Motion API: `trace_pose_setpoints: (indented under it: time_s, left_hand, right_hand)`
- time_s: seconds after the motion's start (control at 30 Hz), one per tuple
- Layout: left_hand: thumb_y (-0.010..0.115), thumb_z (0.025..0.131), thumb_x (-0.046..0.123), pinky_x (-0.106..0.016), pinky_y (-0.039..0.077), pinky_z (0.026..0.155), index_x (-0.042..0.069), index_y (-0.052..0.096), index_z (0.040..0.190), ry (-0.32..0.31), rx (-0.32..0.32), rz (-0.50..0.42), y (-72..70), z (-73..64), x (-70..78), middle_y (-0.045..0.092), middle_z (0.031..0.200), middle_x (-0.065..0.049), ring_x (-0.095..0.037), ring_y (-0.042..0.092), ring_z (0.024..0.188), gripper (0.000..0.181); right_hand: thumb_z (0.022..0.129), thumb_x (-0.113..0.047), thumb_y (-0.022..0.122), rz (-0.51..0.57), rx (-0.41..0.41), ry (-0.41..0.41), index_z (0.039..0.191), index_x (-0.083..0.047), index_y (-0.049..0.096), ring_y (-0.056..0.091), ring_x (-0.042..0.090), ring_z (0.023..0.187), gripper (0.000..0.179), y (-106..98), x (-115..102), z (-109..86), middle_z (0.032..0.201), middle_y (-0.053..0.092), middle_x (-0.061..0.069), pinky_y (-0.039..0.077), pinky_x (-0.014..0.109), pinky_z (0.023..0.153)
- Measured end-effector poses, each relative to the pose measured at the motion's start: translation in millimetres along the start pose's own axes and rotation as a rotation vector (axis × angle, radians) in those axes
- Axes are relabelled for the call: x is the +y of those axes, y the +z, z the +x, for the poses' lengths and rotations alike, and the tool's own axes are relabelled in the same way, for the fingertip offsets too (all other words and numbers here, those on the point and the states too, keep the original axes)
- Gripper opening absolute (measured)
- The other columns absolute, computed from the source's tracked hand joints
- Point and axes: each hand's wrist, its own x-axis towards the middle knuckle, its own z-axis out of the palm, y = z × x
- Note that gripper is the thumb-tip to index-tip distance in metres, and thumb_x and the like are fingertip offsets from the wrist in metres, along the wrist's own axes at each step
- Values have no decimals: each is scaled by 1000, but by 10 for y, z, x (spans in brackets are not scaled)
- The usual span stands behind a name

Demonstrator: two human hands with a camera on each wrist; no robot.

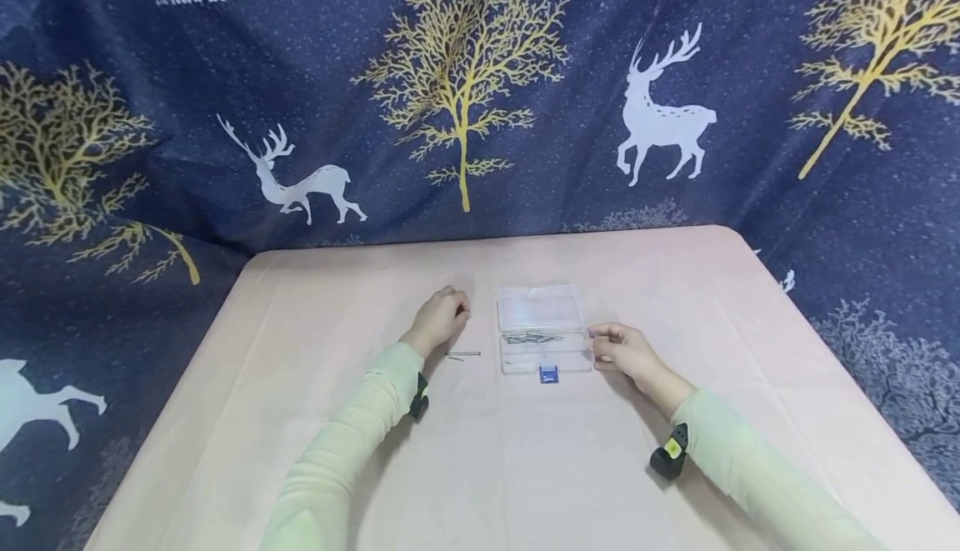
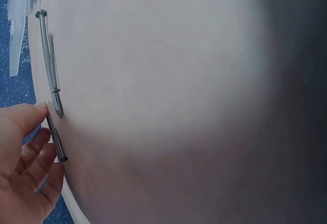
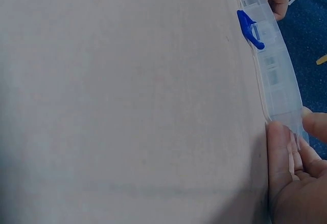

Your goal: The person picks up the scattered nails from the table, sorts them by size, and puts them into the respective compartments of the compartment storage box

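Observation:
My left hand (image 1: 441,319) is left of the box; in the left wrist view its thumb and fingers pinch a dark nail (image 2: 60,146). Closer to me, a long nail (image 1: 463,354) and a shorter nail (image 1: 456,359) lie side by side on the table. A clear plastic box (image 1: 509,361) stands with its lid (image 1: 538,309) folded back and its blue latch (image 1: 549,374) facing me. Several nails (image 1: 531,338) lie in its rear compartment. My right hand (image 1: 624,354) grips the box's right end between thumb and fingers, as the right wrist view shows.
A pale pink cloth covers the table (image 1: 495,459). Behind it hangs a dark blue curtain (image 1: 555,167) with white deer and yellow trees. Each wrist wears a small black camera (image 1: 667,455).

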Motion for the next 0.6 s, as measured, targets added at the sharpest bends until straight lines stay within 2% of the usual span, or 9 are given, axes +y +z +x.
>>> trace_pose_setpoints:
  time_s: [0.3,0.6]
  left_hand:
    - [57,92,13,-35,51,75,8,61,86,11,-37,59,10,-2,23,55,91,-7,-20,52,82,9]
    - [56,88,8,-34,49,70,5,59,83,78,-4,119,-10,-27,10,54,86,-8,-21,50,77,6]
  right_hand:
    - [92,-4,51,-11,3,8,132,13,43,62,9,83,44,3,15,-23,128,49,33,58,25,76]
    - [92,-5,52,-23,6,-4,130,13,43,62,9,82,43,19,-8,-12,124,51,32,58,25,75]
